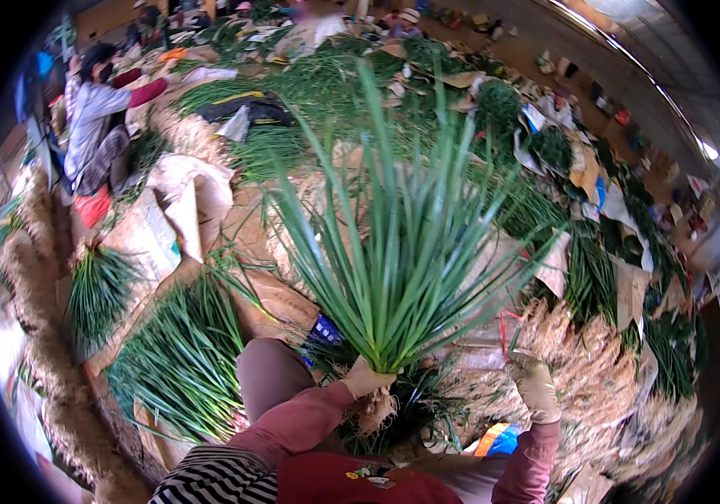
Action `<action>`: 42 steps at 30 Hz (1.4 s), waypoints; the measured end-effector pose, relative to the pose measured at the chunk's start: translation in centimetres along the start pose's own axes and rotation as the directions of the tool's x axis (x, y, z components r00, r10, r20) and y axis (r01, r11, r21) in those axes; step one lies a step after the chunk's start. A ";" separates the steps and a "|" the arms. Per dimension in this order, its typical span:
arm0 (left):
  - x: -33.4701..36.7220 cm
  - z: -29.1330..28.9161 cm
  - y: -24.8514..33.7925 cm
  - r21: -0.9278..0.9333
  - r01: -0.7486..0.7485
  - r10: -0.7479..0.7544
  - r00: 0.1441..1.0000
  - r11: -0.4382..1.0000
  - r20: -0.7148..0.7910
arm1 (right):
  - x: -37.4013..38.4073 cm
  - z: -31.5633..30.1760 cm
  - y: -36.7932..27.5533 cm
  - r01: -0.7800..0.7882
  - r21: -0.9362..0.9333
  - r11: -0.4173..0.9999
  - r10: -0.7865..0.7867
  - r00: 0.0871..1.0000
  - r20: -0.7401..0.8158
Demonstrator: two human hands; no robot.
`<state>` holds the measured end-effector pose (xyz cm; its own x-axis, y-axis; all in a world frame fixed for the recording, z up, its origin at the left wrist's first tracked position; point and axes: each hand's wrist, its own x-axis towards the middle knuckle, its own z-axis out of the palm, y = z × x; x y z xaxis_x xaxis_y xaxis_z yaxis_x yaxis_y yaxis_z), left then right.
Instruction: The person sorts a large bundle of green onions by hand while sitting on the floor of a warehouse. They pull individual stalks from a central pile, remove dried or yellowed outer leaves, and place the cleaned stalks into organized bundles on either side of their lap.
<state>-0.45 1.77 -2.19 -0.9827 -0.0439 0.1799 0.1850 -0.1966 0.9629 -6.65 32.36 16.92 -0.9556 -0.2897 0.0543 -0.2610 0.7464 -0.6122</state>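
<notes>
My left hand [367,380], in a pale glove, is closed round the lower stalks of a large bunch of green onions [389,277]. The bunch stands upright, its green leaves fanning out upward and its pale roots [374,412] hanging below my fist. To the right, my right hand [534,386], also gloved, is raised with its fingers pinched together. A thin red tie [504,332] rises from those fingertips. Below that hand spreads a broad heap of root ends [578,361].
Left of my knee lies a pile of green onions [179,361], with a smaller bunch [98,290] beyond. A long row of roots [45,336] runs down the left edge. A person [99,118] crouches at the upper left. Sacks [192,193] and more onions cover the ground ahead.
</notes>
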 end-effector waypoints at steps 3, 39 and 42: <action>0.1 0.3 1.3 0.078 0.269 -0.273 0.962 0.960 0.032 | 0.0 -2.3 -7.0 0.025 0.155 0.988 -0.044 0.992 0.121; -0.3 -0.5 -1.4 0.469 -0.160 0.135 0.987 0.868 0.086 | 9.7 -9.4 -11.6 0.531 0.834 0.149 -0.048 0.847 -0.530; -0.1 0.1 -2.1 0.594 -0.111 0.078 0.994 0.797 0.081 | 3.6 -11.4 -7.4 0.194 0.489 0.850 -0.249 0.967 0.049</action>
<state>-0.73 2.25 -4.25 -0.9626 0.0205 0.2700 0.2523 0.4300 0.8669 -9.71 32.67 30.63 -0.8524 -0.4958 0.1662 -0.3404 0.2850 -0.8960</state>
